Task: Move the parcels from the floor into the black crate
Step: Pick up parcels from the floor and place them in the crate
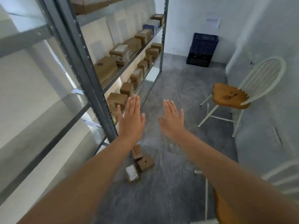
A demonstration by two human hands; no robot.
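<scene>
The left hand and the right hand are held out flat, the fingers straight and close together, with nothing gripped. Three parcels are seen on the floor, below the fingers and nearer. The black crate is set far beyond the fingertips, well apart from them.

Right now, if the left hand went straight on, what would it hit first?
Likely the brown boxes on the metal rack's lower shelf, just ahead of the left hand; depth is unclear.

Three floor parcels, two chairs
</scene>
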